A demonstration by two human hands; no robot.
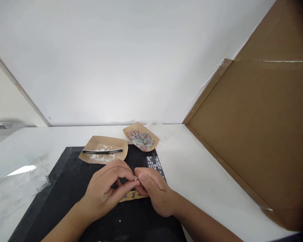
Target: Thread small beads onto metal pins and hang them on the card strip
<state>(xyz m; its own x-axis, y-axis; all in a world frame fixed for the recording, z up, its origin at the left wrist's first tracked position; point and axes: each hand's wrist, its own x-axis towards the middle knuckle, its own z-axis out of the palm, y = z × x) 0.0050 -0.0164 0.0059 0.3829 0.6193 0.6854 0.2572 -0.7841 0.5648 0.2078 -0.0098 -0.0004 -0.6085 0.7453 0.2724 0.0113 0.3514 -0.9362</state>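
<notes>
A small shiny metal piece point(135, 178) sits pinched between the fingertips of both hands; its exact kind is too small to make out. My left hand point(108, 186) grips it with thumb and index finger from the left. From the right, my right hand point(155, 190) closes its thumb and fingers against the same piece. Just below the fingers lies a yellowish strip point(126, 198) with small metal pieces point(133, 194) on it, partly hidden by both hands. Underneath is a black mat point(103, 228).
Behind the hands, a cardboard tray point(91, 143) holds white bits and black tweezers point(102, 152). Another cardboard tray point(126, 130) contains small plastic-wrapped pieces. A dark sheet with white labels point(154, 162) lies right of it. Clear plastic bags point(17, 195) lie left; a cardboard panel point(255, 127) stands right.
</notes>
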